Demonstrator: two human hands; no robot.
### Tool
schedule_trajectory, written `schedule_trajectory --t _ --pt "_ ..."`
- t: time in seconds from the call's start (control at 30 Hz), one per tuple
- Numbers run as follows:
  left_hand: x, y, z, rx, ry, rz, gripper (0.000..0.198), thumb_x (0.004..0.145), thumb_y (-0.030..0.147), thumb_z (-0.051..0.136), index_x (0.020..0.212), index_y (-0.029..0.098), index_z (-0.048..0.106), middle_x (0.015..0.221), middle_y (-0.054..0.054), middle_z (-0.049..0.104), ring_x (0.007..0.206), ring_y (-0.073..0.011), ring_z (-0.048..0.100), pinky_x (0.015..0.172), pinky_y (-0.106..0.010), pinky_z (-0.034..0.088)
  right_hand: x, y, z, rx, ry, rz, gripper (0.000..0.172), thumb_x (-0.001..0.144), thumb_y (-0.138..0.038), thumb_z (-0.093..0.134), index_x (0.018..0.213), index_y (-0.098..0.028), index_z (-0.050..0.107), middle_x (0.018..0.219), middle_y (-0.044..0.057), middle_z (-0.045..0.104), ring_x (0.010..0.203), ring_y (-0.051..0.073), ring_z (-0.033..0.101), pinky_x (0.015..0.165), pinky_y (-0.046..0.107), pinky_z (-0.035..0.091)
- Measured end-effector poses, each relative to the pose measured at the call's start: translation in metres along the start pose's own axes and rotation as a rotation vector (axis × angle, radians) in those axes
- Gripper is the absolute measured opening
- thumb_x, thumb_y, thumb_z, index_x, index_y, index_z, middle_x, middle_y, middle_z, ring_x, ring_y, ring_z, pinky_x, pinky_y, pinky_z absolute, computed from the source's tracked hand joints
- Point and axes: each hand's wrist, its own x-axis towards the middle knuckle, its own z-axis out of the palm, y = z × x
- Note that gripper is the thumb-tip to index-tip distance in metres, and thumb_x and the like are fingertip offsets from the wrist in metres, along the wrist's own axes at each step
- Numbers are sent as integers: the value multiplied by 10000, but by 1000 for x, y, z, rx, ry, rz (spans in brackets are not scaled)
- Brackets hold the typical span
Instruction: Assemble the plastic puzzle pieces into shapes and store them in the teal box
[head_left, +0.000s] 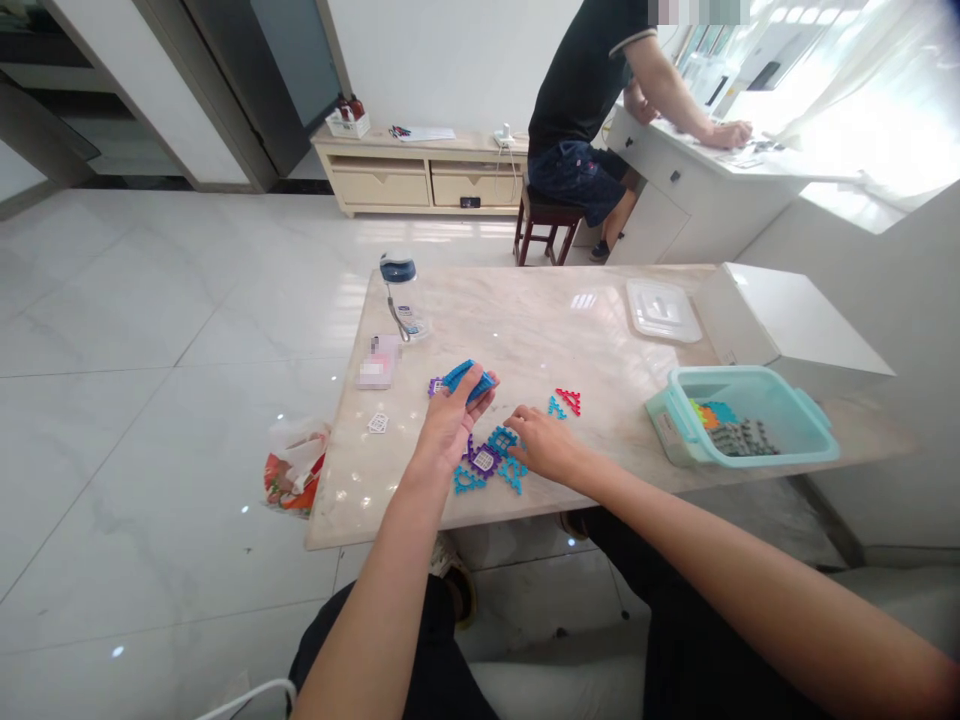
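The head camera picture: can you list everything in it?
table: 1, pale, centre
bottle: 1, clear and blue, table's far left
packet: 1, pink, near bottle
flat piece: 1, white, near packet
stack: 1, blue, left hand
tiles: several, blue and purple, near right hand
triangles: 2, red and blue, past right hand
bin with pieces: 1, mint, table's right
lid: 1, clear, behind bin
box: 1, white, beside lid
bag: 1, red and white, left of table
cabinet: 1, cream, back wall
person: 1, black-shirted, on stool
desk: 1, white, back right
left hand: 1, bare, holding stack
right hand: 1, bare, near tiles
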Motion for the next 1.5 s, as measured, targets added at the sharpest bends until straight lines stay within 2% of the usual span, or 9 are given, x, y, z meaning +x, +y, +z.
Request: schedule_trajectory --t 0.37,0.57,0.67,0.77,0.87,0.97,1.13,1.3,1.5 --pt "-11 -24 9 42 -85 -43 460 665 443 1032 930 153 794 985 -108 830 1040 -253 793 995 -360 586 18 -14 30 -69 7 39 323 960 -177 644 1272 -174 727 1347 210 721 1267 387 657 1031 493 573" --pt "-18 -31 13 136 -101 -13 444 667 458 1023 879 130 811 949 -132 826 970 -267 789 945 -374 597 31 -11 39 22 61 49 488 886 -50 600 1353 -126 717 1380 212 737 1265 365 704 1025 434 600" --pt "-19 -23 12 122 -103 0 454 653 460 1033 893 139 817 953 -115 827 983 -262 786 962 -378 599 35 -2 28 55 82 87 457 816 -47 666 1256 -141 745 1328 189 759 1245 351 712 1045 428 593" --pt "-19 -13 8 117 -110 22 458 660 460 1031 912 140 822 1012 -124 835 1056 -270 784 1011 -387 595 32 16 -1 143 194 179 421 800 -100 732 1219 -145 736 1236 173 776 1182 332 731 1040 443 594" --pt "-17 -9 3 122 -96 39 454 684 456 1020 943 140 823 1072 -140 837 1105 -267 783 1044 -383 584 21 35 -34 378 360 278 476 791 -155 789 1259 -156 704 1174 141 791 1072 289 762 989 448 622" --pt "-14 -10 3 137 -89 42 469 684 454 1023 969 143 819 1075 -147 839 1096 -264 791 1051 -389 579 4 41 -55 688 464 267 440 809 -226 808 1234 -173 705 1136 127 800 980 258 786 870 420 666" --pt "-16 -19 14 169 -126 8 498 634 455 1049 954 147 825 1035 -130 842 1051 -263 796 1079 -419 574 -17 25 -64 930 472 124 446 823 -272 821 1243 -177 708 1185 137 804 1031 262 803 880 424 685" --pt "-20 -27 21 216 -205 -19 494 668 434 1035 1031 158 846 1077 -107 836 1015 -239 779 1060 -407 580 -21 15 -70 907 435 97 340 836 -216 785 1174 -198 744 1200 109 812 1064 263 801 920 423 675" --pt "-15 -27 16 245 -226 -35 516 692 479 1018 1052 150 851 1089 -120 833 1040 -246 774 1064 -406 580 -21 15 -71 882 375 59 272 891 -273 764 1151 -196 782 1140 97 823 1075 265 793 848 379 668"
